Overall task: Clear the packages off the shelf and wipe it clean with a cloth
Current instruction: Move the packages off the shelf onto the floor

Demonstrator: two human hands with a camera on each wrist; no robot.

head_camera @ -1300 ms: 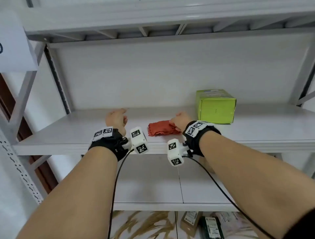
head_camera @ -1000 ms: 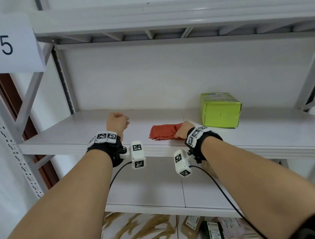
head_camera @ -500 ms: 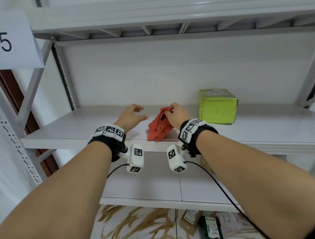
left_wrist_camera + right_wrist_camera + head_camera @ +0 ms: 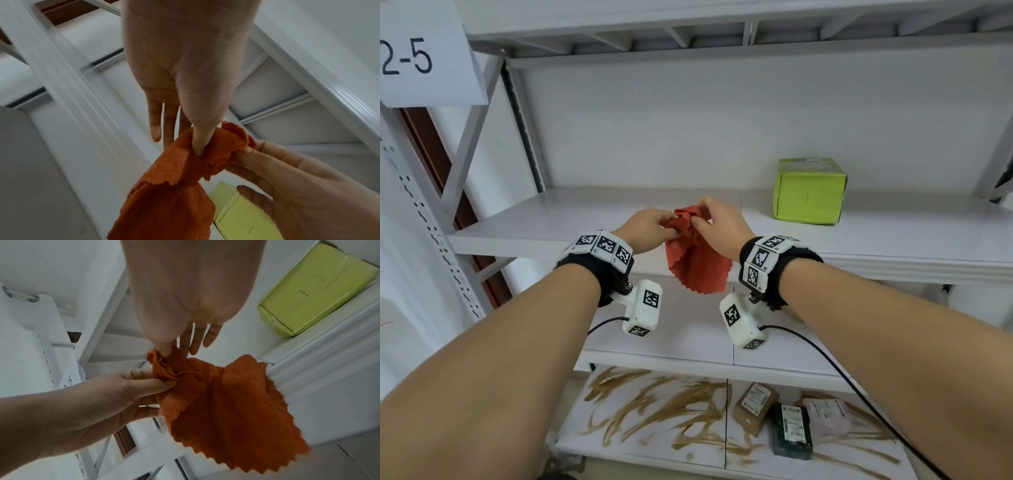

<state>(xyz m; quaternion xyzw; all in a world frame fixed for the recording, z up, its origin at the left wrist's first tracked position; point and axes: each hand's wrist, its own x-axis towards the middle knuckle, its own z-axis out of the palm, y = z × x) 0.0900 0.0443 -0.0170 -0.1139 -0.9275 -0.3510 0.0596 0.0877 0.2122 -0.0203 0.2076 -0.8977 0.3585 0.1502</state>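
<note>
An orange-red cloth [image 4: 697, 262] with a zigzag edge hangs in front of the white shelf [image 4: 551, 222], held up at its bunched top by both hands. My left hand [image 4: 650, 228] pinches the cloth [image 4: 185, 170] between thumb and fingers. My right hand [image 4: 717, 226] pinches the same top edge [image 4: 216, 394] from the right. A lime-green box [image 4: 810, 192] stands on the shelf to the right of the hands, also in the right wrist view [image 4: 312, 287] and left wrist view [image 4: 242, 216].
A lower shelf [image 4: 688, 332] sits beneath. The bottom shelf [image 4: 654, 421] is streaked with brown smears and holds a brown package [image 4: 755, 407], a dark green package [image 4: 792, 431] and a pink one [image 4: 828, 416]. A paper sign [image 4: 424, 54] hangs at upper left.
The right hand lifted the cloth off the shelf toward me. The left hand left the shelf surface and took hold of the cloth's top beside the right hand.
</note>
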